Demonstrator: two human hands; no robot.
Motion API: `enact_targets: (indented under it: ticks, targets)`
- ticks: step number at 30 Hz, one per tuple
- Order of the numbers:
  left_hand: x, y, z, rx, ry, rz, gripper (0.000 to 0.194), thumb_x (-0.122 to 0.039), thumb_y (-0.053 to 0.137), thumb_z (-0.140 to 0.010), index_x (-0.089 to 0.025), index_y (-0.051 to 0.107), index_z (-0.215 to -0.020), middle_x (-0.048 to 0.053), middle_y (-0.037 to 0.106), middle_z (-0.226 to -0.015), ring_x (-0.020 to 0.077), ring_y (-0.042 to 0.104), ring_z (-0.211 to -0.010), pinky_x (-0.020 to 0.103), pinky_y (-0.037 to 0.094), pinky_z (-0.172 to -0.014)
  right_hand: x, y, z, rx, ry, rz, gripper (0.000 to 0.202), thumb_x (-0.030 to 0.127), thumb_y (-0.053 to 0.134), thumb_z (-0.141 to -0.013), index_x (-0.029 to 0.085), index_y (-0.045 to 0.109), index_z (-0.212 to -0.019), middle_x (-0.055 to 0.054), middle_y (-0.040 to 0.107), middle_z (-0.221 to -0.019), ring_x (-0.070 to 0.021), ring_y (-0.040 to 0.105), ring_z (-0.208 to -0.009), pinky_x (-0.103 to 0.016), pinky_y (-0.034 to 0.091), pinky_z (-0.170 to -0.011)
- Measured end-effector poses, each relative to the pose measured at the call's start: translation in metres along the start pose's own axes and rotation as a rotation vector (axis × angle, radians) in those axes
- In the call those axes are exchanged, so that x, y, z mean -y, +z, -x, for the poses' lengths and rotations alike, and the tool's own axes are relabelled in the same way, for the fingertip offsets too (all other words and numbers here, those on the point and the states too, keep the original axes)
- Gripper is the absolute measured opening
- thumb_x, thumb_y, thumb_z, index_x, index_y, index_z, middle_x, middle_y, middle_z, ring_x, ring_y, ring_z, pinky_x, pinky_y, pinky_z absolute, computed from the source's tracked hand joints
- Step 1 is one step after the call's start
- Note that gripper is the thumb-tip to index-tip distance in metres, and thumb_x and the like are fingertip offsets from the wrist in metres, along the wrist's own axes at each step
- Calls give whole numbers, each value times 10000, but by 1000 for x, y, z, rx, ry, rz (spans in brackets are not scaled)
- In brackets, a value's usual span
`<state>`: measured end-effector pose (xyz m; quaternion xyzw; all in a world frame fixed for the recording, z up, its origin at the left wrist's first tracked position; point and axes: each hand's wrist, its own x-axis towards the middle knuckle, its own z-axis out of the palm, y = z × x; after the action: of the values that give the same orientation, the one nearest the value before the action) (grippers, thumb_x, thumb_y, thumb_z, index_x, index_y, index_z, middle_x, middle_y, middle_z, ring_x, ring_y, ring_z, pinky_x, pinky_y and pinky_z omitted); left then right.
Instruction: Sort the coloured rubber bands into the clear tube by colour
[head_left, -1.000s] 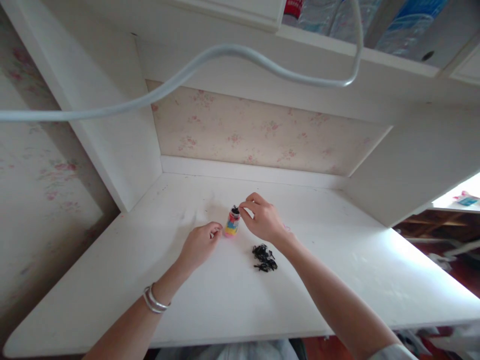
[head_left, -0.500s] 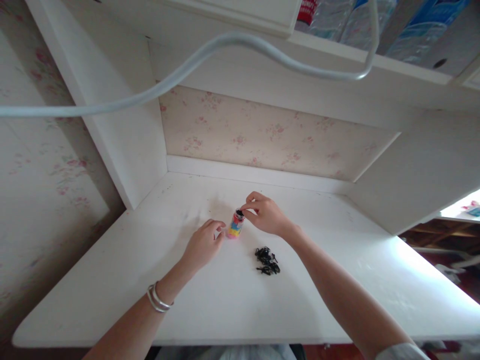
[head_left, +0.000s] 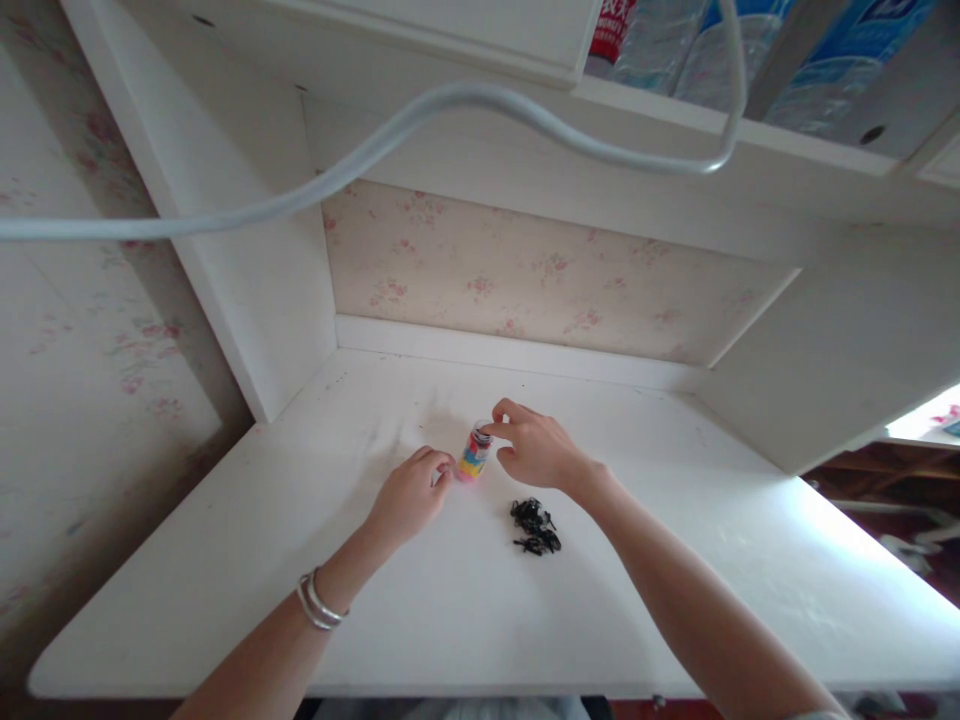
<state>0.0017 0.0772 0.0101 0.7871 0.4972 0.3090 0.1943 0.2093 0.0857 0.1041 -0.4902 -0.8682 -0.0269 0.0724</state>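
Observation:
A small clear jar [head_left: 473, 456] with pink, yellow and blue colouring stands upright on the white table, with something dark in its mouth. My right hand [head_left: 536, 445] reaches over it from the right, index finger stretched onto the opening and thumb apart. At the jar's lower left is my left hand [head_left: 411, 492], its fingers curled in and the tips pressed together close to the jar's base. Whether those tips hold anything is hidden. In front of the jar, below my right hand, lies a loose pile of small black hair ties [head_left: 535, 526].
The white table [head_left: 420, 620] is bounded by a side panel [head_left: 247, 290] on the left and a low back ledge [head_left: 487, 345]. A pale cable [head_left: 465, 95] crosses the upper view. Plastic bottles [head_left: 660, 50] stand on the shelf above.
My right index finger has straightened onto the jar's mouth; the thumb has dropped away. The dark material at the rim sits lower. My left fingers have closed together, nearer the jar.

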Motion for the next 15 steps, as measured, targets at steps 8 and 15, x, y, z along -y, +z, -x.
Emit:
enact_targets:
  ticks: [8, 15]
  targets:
    - [1, 1, 0, 10, 13, -17, 183, -213, 462, -884, -227, 643, -902, 15, 645, -905, 121, 579, -706, 237, 431, -680, 1, 1, 1, -27, 25, 19, 493, 125, 483, -732, 320, 634, -1159, -32, 540, -1160, -174, 577, -853, -259, 401, -628]
    - [-1, -1, 1, 6, 24, -14, 188, -233, 448, -900, -225, 636, -892, 7, 639, -902, 116, 570, -695, 237, 423, -676, -2, 3, 5, -77, 32, 27, 488, 128, 451, -772, 318, 621, -1189, -31, 532, -1187, -156, 578, -813, -259, 404, -634]
